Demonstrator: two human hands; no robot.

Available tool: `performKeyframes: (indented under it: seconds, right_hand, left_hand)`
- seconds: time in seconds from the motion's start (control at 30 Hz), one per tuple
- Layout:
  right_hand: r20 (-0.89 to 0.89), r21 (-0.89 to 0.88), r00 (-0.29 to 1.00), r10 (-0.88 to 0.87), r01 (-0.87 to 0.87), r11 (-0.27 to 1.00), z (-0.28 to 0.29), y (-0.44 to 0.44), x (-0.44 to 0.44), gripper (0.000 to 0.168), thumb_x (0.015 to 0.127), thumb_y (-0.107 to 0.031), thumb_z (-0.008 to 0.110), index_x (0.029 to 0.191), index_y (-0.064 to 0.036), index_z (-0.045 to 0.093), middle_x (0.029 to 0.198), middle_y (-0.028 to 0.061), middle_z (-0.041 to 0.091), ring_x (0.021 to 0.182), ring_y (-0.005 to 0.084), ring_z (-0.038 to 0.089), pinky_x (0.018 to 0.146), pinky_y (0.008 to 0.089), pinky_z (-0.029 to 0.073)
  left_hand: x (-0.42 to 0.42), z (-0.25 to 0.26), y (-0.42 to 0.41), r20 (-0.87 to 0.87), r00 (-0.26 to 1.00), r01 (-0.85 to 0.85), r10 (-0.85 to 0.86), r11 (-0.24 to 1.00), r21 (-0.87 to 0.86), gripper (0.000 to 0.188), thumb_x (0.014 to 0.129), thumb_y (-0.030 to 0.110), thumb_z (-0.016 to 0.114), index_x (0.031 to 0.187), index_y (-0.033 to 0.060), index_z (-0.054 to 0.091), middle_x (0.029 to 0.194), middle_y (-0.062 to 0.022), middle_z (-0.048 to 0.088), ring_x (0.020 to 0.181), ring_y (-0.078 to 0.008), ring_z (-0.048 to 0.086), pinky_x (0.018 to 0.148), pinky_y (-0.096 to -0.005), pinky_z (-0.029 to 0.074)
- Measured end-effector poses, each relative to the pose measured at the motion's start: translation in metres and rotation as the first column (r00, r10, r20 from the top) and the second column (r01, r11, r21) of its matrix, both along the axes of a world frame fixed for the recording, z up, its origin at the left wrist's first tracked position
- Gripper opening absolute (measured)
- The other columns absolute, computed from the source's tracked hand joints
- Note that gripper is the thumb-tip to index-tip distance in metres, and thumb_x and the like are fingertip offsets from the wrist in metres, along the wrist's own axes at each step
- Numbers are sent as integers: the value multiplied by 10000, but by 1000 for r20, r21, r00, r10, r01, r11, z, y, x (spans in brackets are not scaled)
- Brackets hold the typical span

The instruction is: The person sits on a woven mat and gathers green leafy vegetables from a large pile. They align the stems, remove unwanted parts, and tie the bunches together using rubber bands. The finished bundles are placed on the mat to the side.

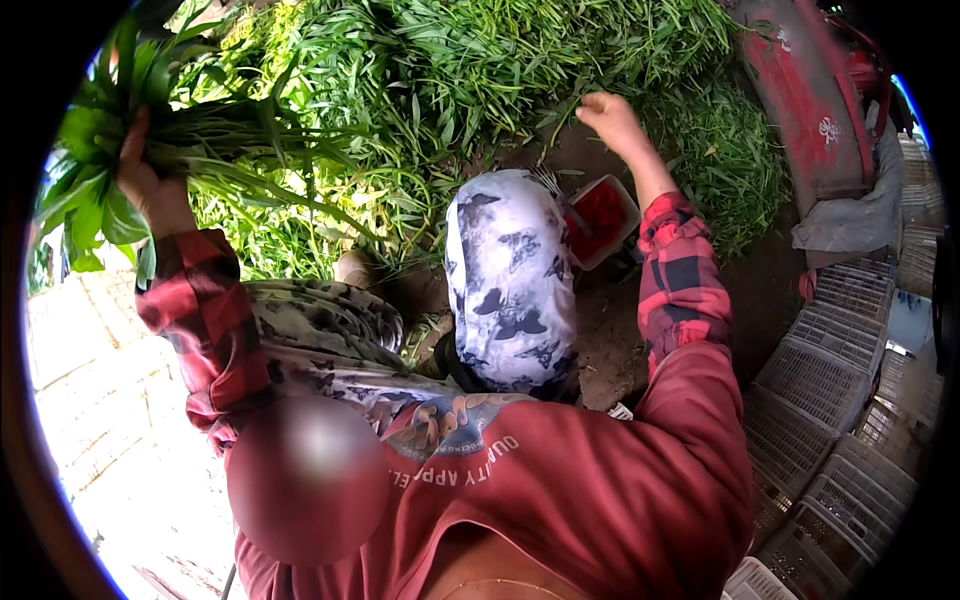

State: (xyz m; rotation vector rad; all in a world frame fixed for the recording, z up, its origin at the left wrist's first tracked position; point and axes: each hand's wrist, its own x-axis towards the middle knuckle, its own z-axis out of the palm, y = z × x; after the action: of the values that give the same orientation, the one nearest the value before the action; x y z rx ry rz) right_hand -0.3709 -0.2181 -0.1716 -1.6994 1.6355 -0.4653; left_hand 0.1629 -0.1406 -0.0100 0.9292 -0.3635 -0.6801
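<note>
My left hand (154,191) grips a thick bunch of long-stemmed leafy greens (240,139), held up at the left. Its broad leaves spread past my wrist to the left, and its stems point right. On the other side, my right hand (613,124) is at the near edge of a large heap of loose cut greens (465,67). Its fingers are curled together. A thin green stem lies at the fingertips, but whether they pinch it is unclear. Below that hand sits a small pale plastic tub (600,221) with bright red contents I cannot identify.
My bent knee (514,277), in butterfly-print cloth, rises between my arms. Bare dark ground (607,337) shows beside it. Stacked plastic crates (817,352) line the right side, below a worn red panel (802,105) and a grey sheet (851,225). Sunlit paving (97,360) lies left.
</note>
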Motion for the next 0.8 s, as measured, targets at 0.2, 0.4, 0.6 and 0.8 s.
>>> performKeyframes:
  seconds: [0.2,0.4,0.6,0.8]
  right_hand:
    - [-174,304,979,110,-53,951,-175,53,-8,480,684,-221,747,1035,69,595,919,186,650,832,281,629,751,356,485]
    - [-464,287,862,202,-69,955,-174,82,9,196,741,-70,523,922,-36,590,990,225,611,963,391,573,817,469,458]
    - [402,269,903,151,-275,923,-77,52,35,166,878,-171,546,778,-40,527,611,31,514,463,97,456,441,249,366]
    - [419,112,864,278,-354,929,86,5,128,341,944,-344,478,733,-79,448,585,-73,344,461,24,349,414,179,268]
  left_hand:
    - [60,-6,24,-22,996,-79,84,980,182,280,772,78,635,1046,22,621,1028,-98,639,921,-261,607,822,-407,493]
    - [47,-5,31,59,984,-174,168,978,118,242,780,89,623,1008,7,615,927,-106,645,831,-257,613,755,-398,509]
    - [67,-6,57,86,996,-6,8,1000,-21,312,784,199,579,1017,-9,588,933,-110,633,832,-242,604,790,-357,493]
    - [39,-4,60,158,809,588,-566,774,-237,490,782,378,557,1060,-25,560,905,-161,594,829,-294,561,805,-391,466]
